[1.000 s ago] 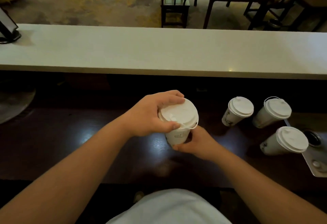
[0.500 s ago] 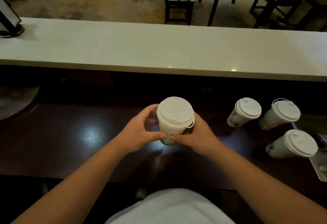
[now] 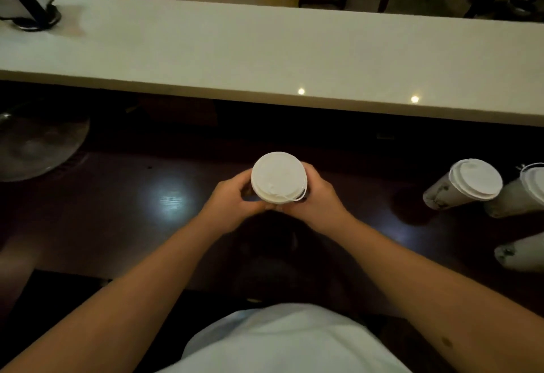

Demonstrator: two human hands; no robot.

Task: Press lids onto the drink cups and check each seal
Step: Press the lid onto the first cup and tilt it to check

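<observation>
Head view: your left hand (image 3: 232, 200) and right hand (image 3: 319, 200) wrap their fingers around the cup (image 3: 275, 202) beneath its lid (image 3: 279, 176), steadying it upright on the dark surface (image 3: 117, 210), likely for a seal check. Lidded cups (image 3: 462, 185) stand well right of it.

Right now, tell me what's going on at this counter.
A person is holding a white lidded paper cup between both hands, the left hand and the right hand gripping its sides over the dark counter. The lid sits on top. Three more cups stand to the right, one plainly lidded, the others cut off by the frame edge.
</observation>
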